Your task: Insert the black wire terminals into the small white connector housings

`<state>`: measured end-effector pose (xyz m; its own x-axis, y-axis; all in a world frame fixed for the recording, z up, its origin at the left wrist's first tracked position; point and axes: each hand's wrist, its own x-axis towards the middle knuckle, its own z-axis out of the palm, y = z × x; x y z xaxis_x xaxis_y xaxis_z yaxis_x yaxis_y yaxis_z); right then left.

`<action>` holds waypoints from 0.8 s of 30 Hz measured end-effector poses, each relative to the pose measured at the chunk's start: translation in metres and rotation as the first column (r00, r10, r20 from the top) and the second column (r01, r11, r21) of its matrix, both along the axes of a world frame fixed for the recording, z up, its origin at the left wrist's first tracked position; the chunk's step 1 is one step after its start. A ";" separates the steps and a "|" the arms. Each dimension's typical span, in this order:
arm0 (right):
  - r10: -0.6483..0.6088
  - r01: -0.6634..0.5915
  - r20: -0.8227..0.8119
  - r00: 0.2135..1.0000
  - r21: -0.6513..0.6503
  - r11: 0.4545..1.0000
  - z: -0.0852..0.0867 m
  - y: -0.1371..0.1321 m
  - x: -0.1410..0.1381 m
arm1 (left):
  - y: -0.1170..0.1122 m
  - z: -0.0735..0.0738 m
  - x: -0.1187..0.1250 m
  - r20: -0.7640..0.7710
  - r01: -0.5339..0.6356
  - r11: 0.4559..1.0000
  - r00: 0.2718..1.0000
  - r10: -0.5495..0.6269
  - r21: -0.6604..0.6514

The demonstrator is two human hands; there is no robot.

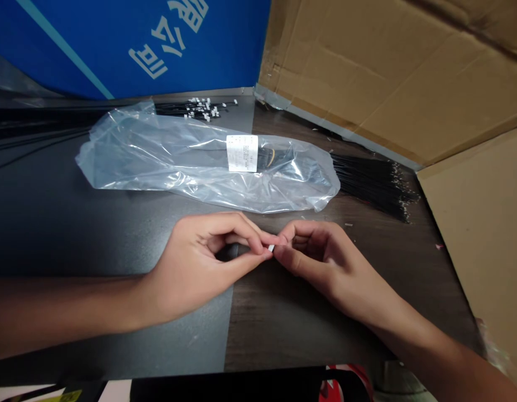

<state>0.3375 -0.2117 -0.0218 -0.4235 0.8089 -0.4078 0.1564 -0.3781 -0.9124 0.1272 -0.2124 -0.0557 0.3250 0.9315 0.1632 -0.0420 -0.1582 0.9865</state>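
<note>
Thumb and forefinger of my left hand (208,262) are pinched on a small white connector (271,247), mostly hidden by the fingertips. From the other side my right hand (321,254) meets it, its thumb and fingers also pinched together; what they hold is too small and covered to make out. Both hands are just above the table, fingertips touching or nearly so. Behind them lies a clear plastic bag (191,181) with a white printed label (242,153). Out of its right end fans a bundle of black wires (367,181) with small bare-looking metal tips.
At the back left, more black wires (170,108) end in white connectors (204,109). A blue panel (95,39) with white characters and cardboard walls (367,72) bound the table. The surface is a grey mat (191,346) and dark wood (283,329), with small scraps scattered about.
</note>
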 end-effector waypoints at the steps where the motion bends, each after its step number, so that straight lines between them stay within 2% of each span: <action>1: 0.003 -0.003 0.011 1.000 -0.006 1.000 0.000 0.000 0.000 | 0.000 0.000 0.000 -0.004 0.002 1.000 1.000 -0.002 -0.008; 7: -0.004 0.004 0.006 1.000 -0.019 1.000 0.001 0.001 0.001 | 0.005 0.004 0.003 0.029 0.004 0.996 1.000 -0.002 -0.087; 10: -0.005 0.005 0.003 1.000 -0.016 1.000 -0.002 0.002 0.002 | 0.006 0.003 0.004 0.051 0.008 0.996 0.999 -0.004 -0.086; 20: -0.031 0.029 -0.041 0.999 -0.038 0.999 0.002 0.000 0.001 | 0.000 0.001 -0.002 -0.111 0.019 0.983 0.994 0.001 0.183; 24: -0.019 0.016 -0.032 0.999 -0.079 0.997 0.003 0.000 0.002 | -0.002 0.001 -0.005 -0.194 0.021 0.946 0.980 0.045 0.324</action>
